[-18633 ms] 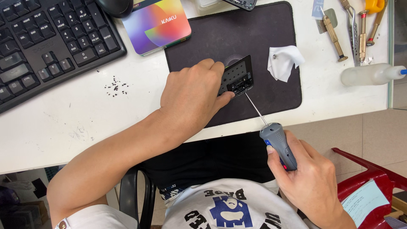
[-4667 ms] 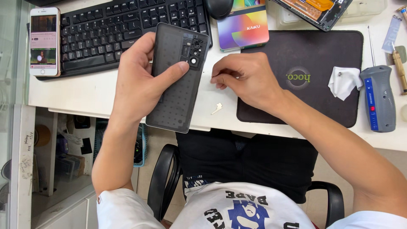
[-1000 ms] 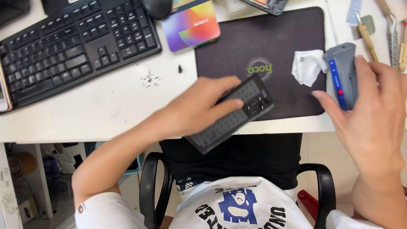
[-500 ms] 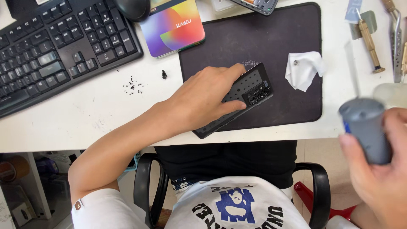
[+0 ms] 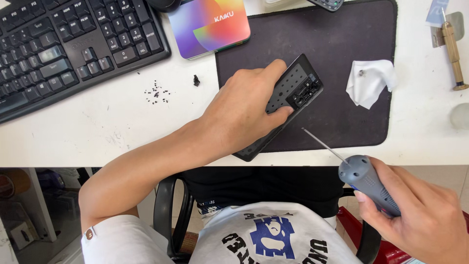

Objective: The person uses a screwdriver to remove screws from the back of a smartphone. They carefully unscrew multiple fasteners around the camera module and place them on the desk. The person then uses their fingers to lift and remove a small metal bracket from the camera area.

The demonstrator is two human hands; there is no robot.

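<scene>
Our left hand (image 5: 239, 110) lies spread over a dark phone (image 5: 288, 98), fingers wrapped on its edge and pressing it flat on the black mat (image 5: 342, 39), camera end pointing up and to the right. Our right hand (image 5: 420, 215) is closed around a grey electric screwdriver (image 5: 369, 183), held off the desk edge near our lap, its thin bit aimed toward the phone but well short of it. On the mat beside the phone rests a crumpled white cloth (image 5: 369, 80). Further out sit a colourful box (image 5: 210, 24), a black keyboard (image 5: 73, 44), tiny dark specks (image 5: 156, 92) on the white desk (image 5: 97, 127), and a brass-handled tool (image 5: 452, 49).
</scene>
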